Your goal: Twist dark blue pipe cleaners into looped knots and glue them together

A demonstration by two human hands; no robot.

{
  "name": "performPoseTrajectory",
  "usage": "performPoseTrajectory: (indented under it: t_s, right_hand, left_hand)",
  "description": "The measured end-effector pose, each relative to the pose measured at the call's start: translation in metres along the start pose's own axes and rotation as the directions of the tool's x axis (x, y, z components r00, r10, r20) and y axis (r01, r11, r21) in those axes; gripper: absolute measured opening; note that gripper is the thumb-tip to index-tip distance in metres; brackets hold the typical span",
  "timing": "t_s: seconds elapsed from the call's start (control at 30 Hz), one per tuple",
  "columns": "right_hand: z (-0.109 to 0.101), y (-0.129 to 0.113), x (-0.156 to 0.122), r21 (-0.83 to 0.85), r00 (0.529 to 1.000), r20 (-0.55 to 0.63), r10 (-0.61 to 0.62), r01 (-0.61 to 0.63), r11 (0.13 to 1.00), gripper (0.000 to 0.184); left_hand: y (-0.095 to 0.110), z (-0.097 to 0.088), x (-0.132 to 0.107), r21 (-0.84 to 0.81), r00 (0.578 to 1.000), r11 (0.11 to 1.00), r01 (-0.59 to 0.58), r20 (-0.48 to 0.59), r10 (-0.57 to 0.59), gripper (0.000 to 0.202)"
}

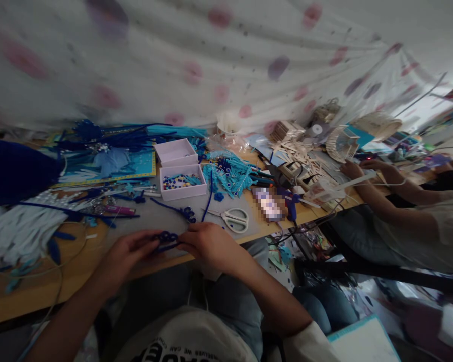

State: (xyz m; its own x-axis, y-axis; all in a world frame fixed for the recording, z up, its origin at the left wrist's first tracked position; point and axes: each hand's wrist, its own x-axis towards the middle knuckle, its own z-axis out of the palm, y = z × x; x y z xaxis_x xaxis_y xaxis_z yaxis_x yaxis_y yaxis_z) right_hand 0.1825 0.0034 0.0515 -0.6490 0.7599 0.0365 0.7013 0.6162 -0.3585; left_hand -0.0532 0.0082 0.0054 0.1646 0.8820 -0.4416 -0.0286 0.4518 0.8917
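shirt: a white shirt with black lettering (184,334), nearest of all, below the desk edge.
left hand (138,246): thumb and fingers drawn together, pinching a dark blue, fuzzy looped piece (166,235).
right hand (209,244): fingertips pressed together at the right end of that same piece.
looped piece: between the two hands, at the near edge of the desk.
desk: pale wood (18,301), partly covered by a smooth grey mat (126,223).
left side: a bundle of white, strip-like pieces (18,234).
stem: a dark blue fuzzy stem with a curled end (189,215), just beyond the hands.
scissors: white-handled metal scissors (237,211), lying on the mat beyond the right hand.
phone: a lit, pixelated phone (269,203), right of the scissors.
box: a white rectangular box (184,192) of small coloured beads; an open white box part (173,145) just behind.
pile: turquoise fuzzy pieces (234,176), right of the box.
co-worker: two hands (349,170) near a curved structure of pale wooden sticks (337,146).
backdrop: a white curtain with pink and purple patches (196,50).
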Motion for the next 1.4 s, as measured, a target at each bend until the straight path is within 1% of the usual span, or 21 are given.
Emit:
performPoseTrajectory:
  t_s: [0.2, 0.3, 0.53, 0.7, 1.07, 1.2, 1.27, 1.33, 1.37, 1.4]
  right_hand:
    - [-0.002, -0.001, -0.002, 0.030, 1.000, 0.000, 0.005, -0.005, 1.000, 0.026]
    - [-0.001, 0.000, -0.002, 0.041, 1.000, -0.003, -0.002, 0.002, 0.999, 0.026]
    - [0.000, 0.002, -0.003, 0.019, 1.000, 0.000, -0.023, 0.023, 1.000, 0.027]
    - [-0.002, 0.001, -0.001, -0.003, 0.999, 0.038, -0.013, 0.013, 1.000, 0.027]
    - [0.001, 0.004, -0.003, 0.018, 1.000, 0.012, -0.017, 0.017, 1.000, 0.026]
    - [0.000, 0.000, -0.001, 0.029, 1.000, 0.017, -0.013, 0.012, 1.000, 0.026]
    - [0.000, -0.002, -0.002, 0.051, 1.000, 0.005, -0.011, 0.011, 0.999, 0.025]
    - [-0.001, 0.001, -0.011, 0.091, 0.999, -0.039, 0.011, -0.007, 0.996, 0.022]
    - [-0.001, 0.006, -0.018, 0.109, 0.995, -0.087, 0.054, -0.044, 0.993, 0.021]
    - [-0.002, 0.013, -0.027, 0.120, 0.979, -0.156, 0.129, -0.111, 0.987, 0.020]
  left_hand:
    - [0.005, 0.005, 0.001, -0.009, 1.000, 1.000, 0.008, -0.015, -0.008, 0.055]
    - [0.003, 0.002, 0.004, -0.012, 1.000, 1.000, -0.001, -0.006, 0.001, 0.055]
    - [-0.002, -0.007, 0.006, 0.047, 1.000, 0.999, -0.026, -0.011, 0.027, 0.054]
    - [0.003, -0.008, 0.005, 0.058, 0.999, 0.998, -0.023, -0.026, 0.024, 0.056]
    - [-0.001, -0.011, 0.005, 0.058, 1.000, 0.998, -0.028, -0.005, 0.028, 0.054]
    - [-0.003, -0.010, 0.007, 0.053, 0.999, 0.998, -0.032, -0.002, 0.032, 0.054]
    - [-0.003, -0.009, 0.007, 0.045, 0.999, 0.998, -0.034, -0.008, 0.035, 0.053]
    - [-0.003, -0.009, 0.006, 0.044, 0.999, 0.999, -0.031, -0.012, 0.031, 0.054]
    - [-0.003, -0.010, 0.005, 0.051, 0.999, 0.998, -0.030, -0.019, 0.031, 0.054]
    - [-0.003, -0.011, 0.004, 0.063, 0.999, 0.998, -0.031, -0.029, 0.033, 0.056]
